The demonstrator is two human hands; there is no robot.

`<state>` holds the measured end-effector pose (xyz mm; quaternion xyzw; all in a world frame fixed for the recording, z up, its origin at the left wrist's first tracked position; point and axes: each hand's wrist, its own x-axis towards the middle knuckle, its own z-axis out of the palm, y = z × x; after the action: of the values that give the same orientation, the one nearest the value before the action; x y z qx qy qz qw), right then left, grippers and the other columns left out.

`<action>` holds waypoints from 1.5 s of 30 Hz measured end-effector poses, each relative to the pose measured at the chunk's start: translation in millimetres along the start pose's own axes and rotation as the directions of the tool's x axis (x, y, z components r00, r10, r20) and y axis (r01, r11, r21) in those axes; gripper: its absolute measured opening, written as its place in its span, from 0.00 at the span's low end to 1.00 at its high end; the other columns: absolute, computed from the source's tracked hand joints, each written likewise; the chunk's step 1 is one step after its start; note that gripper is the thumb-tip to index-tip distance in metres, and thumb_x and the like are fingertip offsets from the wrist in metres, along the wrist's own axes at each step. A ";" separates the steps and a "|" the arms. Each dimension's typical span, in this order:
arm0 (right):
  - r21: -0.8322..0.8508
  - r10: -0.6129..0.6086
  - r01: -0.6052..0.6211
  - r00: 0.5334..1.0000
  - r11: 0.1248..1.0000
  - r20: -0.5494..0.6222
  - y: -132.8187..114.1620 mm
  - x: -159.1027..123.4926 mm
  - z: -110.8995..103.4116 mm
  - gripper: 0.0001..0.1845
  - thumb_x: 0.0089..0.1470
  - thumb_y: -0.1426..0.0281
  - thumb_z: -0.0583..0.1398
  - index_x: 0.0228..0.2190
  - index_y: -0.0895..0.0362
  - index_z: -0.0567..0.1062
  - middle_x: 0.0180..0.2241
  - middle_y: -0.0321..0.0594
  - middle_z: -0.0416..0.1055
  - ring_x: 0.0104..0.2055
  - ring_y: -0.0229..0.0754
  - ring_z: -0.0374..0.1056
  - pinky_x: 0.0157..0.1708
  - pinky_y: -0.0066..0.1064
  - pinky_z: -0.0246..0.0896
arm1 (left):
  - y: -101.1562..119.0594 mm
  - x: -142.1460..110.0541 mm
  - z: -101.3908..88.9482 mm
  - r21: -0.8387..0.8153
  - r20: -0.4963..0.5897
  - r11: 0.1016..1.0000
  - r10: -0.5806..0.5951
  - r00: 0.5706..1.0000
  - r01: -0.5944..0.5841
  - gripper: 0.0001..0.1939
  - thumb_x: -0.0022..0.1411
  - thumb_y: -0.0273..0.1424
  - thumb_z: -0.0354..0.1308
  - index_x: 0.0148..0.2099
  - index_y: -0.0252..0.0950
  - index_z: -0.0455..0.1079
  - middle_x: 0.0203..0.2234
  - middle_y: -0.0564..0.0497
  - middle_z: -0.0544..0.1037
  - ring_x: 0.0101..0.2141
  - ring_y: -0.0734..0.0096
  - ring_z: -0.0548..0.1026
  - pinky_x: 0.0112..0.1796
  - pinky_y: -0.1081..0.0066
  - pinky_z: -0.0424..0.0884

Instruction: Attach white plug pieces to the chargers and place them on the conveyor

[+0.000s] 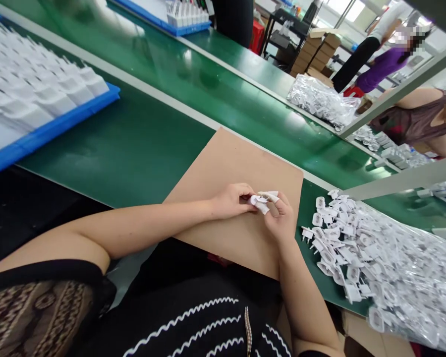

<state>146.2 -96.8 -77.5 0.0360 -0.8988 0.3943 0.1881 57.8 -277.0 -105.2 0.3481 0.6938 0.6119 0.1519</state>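
Observation:
Both my hands meet over a brown cardboard sheet (226,163) lying on the green table. My left hand (230,199) is closed, pinching a small white plastic plug part (259,204) from the left. My right hand (280,215) grips the same part from the right, with a white finger cot on its forefinger. A large heap of the same white plug parts (360,248) lies on clear plastic just right of my right hand.
A blue tray (59,124) packed with white adapters sits at far left. The green conveyor belt (208,84) runs behind, with a bag of parts (321,101) on it. Grey frame bars (394,94) cross at right. Other people sit and stand beyond.

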 end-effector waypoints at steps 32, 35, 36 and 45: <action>0.581 0.289 -0.320 0.946 0.749 0.148 31.7 -1.9 2.9 0.29 0.47 0.59 0.74 0.50 0.50 0.76 0.52 0.45 0.77 0.53 0.50 0.75 0.59 0.49 0.69 | -4.5 -3.8 4.3 -0.103 -0.037 0.994 0.018 0.999 -0.022 0.20 0.59 0.36 0.70 0.53 0.35 0.78 0.46 0.45 0.83 0.44 0.61 0.81 0.49 0.62 0.78; 0.556 0.282 -0.298 0.952 0.776 0.117 31.5 -1.8 4.5 0.17 0.49 0.59 0.73 0.39 0.51 0.81 0.44 0.42 0.80 0.48 0.50 0.77 0.54 0.47 0.73 | -7.0 -2.9 2.8 -0.063 -0.030 0.996 0.055 0.998 -0.056 0.20 0.62 0.38 0.69 0.54 0.36 0.78 0.47 0.44 0.83 0.46 0.60 0.81 0.49 0.62 0.78; 0.544 0.276 -0.273 0.958 0.793 0.078 30.5 -2.3 5.6 0.15 0.49 0.60 0.73 0.38 0.51 0.82 0.42 0.42 0.81 0.47 0.50 0.77 0.53 0.46 0.73 | -7.8 -2.6 1.9 -0.025 -0.023 0.997 0.076 0.997 -0.077 0.21 0.63 0.39 0.68 0.55 0.37 0.77 0.48 0.44 0.83 0.46 0.60 0.81 0.49 0.61 0.78; 0.308 0.145 -0.118 0.987 0.944 -0.067 16.9 -9.3 7.1 0.09 0.54 0.64 0.67 0.38 0.52 0.82 0.42 0.43 0.81 0.46 0.49 0.77 0.51 0.43 0.74 | -19.2 -4.9 0.7 0.336 0.022 0.912 0.242 0.970 -0.235 0.24 0.67 0.40 0.63 0.62 0.36 0.72 0.52 0.41 0.81 0.50 0.56 0.79 0.54 0.56 0.74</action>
<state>149.1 -91.1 -97.1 -0.0131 -0.8189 0.5402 0.1934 56.1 -279.9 -124.7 0.4449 0.7418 0.5018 0.0076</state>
